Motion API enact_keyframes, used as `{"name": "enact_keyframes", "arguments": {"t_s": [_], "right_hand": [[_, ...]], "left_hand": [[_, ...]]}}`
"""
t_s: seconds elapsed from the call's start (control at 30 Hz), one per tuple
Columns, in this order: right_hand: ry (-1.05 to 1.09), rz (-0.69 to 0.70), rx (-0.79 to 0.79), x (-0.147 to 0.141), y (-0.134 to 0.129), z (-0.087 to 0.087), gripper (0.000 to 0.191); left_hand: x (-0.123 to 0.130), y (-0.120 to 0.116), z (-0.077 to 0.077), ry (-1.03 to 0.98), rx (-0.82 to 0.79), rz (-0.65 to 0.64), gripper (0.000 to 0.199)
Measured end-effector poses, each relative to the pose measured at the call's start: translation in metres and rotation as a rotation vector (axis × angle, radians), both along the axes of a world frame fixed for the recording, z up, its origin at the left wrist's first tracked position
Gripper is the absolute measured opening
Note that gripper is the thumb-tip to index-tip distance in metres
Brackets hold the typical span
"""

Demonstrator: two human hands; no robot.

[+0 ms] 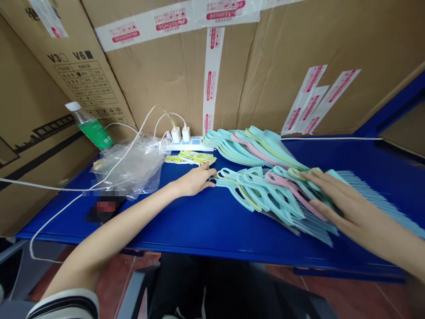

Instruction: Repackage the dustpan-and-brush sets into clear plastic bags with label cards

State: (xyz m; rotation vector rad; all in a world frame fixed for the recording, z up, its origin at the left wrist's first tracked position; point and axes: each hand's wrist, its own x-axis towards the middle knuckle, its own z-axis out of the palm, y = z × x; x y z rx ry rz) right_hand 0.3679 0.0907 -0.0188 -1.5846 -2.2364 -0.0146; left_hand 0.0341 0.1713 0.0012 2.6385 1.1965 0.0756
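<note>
Small hand brushes (247, 188) lie in an overlapping pile on the blue table, with looped plastic handles, mostly aqua, some yellow-green and one pink. Clear bluish bristles (323, 228) fan out toward the right. My left hand (195, 180) is at the pile's left end, thumb and fingers closed on the looped end of an aqua handle. On the right, my right hand (345, 210) lies over the pile with fingers stretched out, touching the handles near the bristles. Behind, a second stack of curved pastel handles (239, 148) lies side by side; its right end is partly hidden.
The blue table (199, 230) backs onto large taped cardboard boxes (166, 79). A power strip (195, 145) with white chargers, yellow-green packets (195, 157), a clear plastic bag (133, 164) and a bottle (93, 128) stand leftward. A white cable (116, 164) crosses the left side.
</note>
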Motion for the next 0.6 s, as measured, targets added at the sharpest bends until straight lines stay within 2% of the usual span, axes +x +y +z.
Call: {"name": "enact_keyframes", "arguments": {"t_s": [0.37, 0.47, 0.6], "right_hand": [[-0.053, -0.084, 0.112, 0.008, 0.011, -0.018, 0.068], [-0.101, -0.118, 0.159, 0.004, 0.013, -0.021, 0.071], [-0.179, -0.236, 0.236, -0.01, 0.009, -0.019, 0.08]], "left_hand": [[0.023, 0.001, 0.002, 0.055, 0.053, 0.027, 0.016], [0.022, -0.004, 0.004, 0.069, 0.083, 0.044, 0.022], [0.011, -0.021, 0.013, 0.115, 0.136, 0.087, 0.022]]}}
